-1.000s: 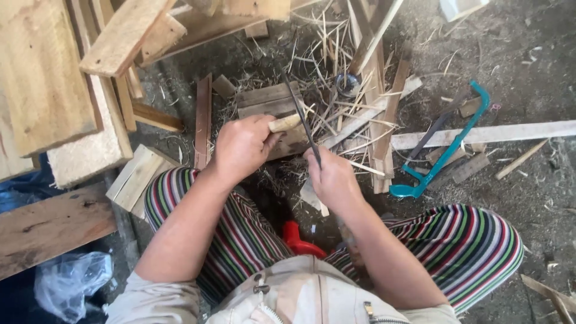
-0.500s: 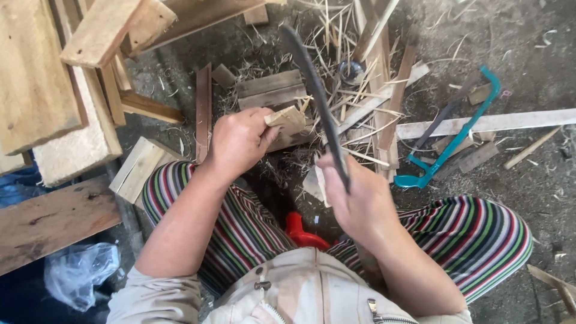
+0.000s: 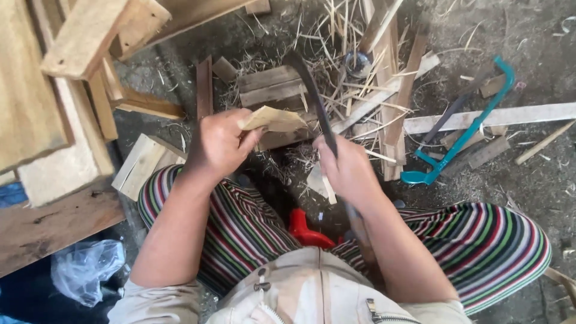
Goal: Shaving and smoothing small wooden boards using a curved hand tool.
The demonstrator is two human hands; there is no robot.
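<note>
left hand (image 3: 219,144) grips pale split wood piece (image 3: 273,120), centre frame | right hand (image 3: 348,171) clenches long dark blade (image 3: 312,99) | judgement: keep fingers clear of edge

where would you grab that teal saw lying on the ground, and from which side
Take the teal-framed hacksaw by its looped grip at the near end, coming from the person's side. That end lies free on the dirt; the far end runs among the scattered wooden strips.

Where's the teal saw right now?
In the head view, the teal saw lies on the ground to the person's right, beside a long pale wood strip and above the striped right knee.
</note>
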